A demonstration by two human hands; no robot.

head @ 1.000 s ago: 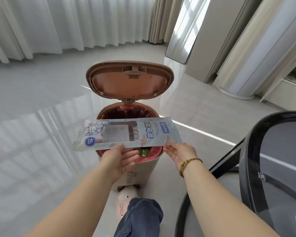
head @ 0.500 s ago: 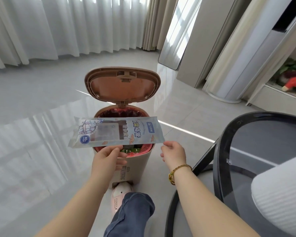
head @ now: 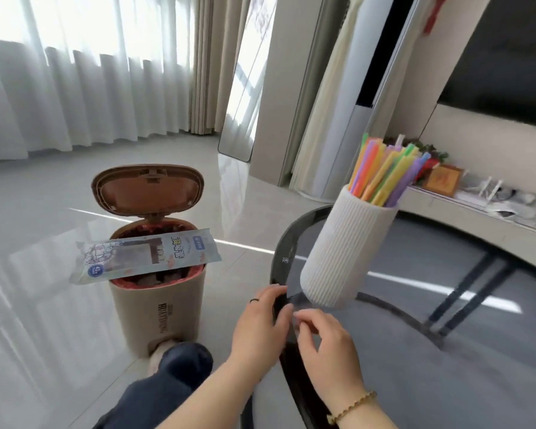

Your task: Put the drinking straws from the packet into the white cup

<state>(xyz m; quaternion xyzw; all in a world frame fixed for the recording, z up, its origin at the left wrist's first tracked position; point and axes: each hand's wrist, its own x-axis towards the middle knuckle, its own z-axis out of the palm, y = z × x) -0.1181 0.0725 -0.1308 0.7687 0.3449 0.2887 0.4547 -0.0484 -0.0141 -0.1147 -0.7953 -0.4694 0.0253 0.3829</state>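
1. Now the drinking straws [head: 384, 171] stand bunched in the white cup [head: 347, 252] on the glass table [head: 276, 258].
2. The packet [head: 146, 258] lies flat across the open bin [head: 158, 308].
3. Left hand [head: 262, 326] and right hand [head: 325, 345] sit close together at the table's rim, fingers loosely bent, gripping nothing.

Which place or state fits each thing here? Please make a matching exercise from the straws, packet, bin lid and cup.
Things: 1 colourful plastic straws; 2 flat printed packet; 3 brown bin lid; 4 white ribbed cup.
Places: a raised open; b on the black round table; c over the beige bin's mouth; d standing in the cup.
Pairs: 1d, 2c, 3a, 4b.
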